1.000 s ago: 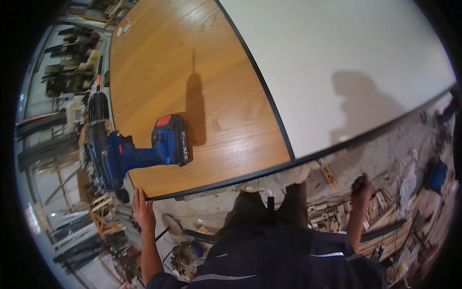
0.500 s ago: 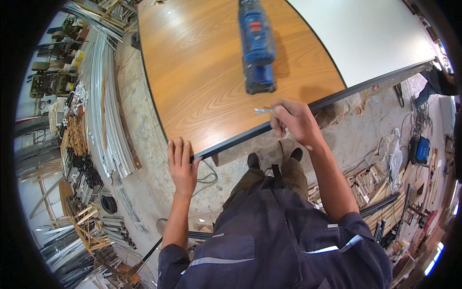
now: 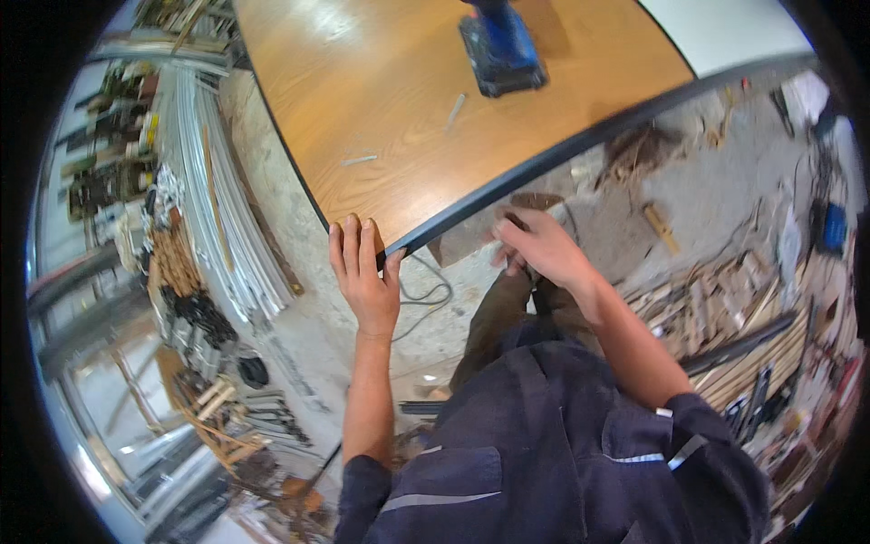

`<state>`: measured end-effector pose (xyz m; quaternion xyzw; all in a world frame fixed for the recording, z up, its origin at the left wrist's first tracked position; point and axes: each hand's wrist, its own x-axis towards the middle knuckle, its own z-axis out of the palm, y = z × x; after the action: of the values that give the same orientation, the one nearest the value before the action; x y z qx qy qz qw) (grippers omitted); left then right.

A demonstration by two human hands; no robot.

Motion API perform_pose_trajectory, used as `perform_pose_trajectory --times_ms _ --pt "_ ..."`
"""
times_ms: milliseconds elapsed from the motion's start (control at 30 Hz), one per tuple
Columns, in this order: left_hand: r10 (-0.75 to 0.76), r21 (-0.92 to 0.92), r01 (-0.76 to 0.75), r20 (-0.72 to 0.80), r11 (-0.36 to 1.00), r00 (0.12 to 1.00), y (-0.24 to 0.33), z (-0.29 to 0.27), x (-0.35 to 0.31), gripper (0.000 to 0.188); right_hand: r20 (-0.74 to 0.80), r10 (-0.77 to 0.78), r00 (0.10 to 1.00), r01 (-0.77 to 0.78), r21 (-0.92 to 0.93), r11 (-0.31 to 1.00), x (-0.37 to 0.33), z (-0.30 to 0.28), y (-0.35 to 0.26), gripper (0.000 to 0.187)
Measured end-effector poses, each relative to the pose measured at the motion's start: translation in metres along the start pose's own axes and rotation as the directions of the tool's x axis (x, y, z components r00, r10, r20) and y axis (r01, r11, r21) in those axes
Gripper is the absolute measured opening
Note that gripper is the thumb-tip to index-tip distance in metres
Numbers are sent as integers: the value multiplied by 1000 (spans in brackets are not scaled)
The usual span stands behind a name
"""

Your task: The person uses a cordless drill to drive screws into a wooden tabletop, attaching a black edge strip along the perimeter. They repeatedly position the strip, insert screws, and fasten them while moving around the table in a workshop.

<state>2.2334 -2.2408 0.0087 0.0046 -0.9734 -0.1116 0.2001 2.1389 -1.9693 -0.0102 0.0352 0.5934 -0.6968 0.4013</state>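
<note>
The left hand (image 3: 367, 288) lies mostly open over the corner of the desk (image 3: 313, 100), thumb against the black edging (image 3: 517, 186). The right hand (image 3: 541, 249), fingers curled, is just off that edging; whether it grips anything, I cannot tell. Half a second ago it held a shiny sliver above the desk; now two slim pale pieces (image 3: 359, 160) lie there, near the blue drill (image 3: 504, 45).

Long silvery strips (image 3: 239, 222) at left, a looped cable (image 3: 449, 290), wooden slats (image 3: 748, 367) at right.
</note>
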Motion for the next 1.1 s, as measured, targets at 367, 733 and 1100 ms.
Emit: perform_pose_trajectory --times_ms 367,733,1100 --pt "-321 -342 349 137 873 937 -12 -23 -14 77 -283 -39 958 122 281 952 29 60 14 47" --pt "-173 -396 243 206 885 963 -37 -25 -11 76 -505 -100 857 257 252 933 22 89 18 46" --pt "113 -49 -104 254 993 961 -33 -45 3 71 -526 -148 837 275 171 946 27 87 25 42"
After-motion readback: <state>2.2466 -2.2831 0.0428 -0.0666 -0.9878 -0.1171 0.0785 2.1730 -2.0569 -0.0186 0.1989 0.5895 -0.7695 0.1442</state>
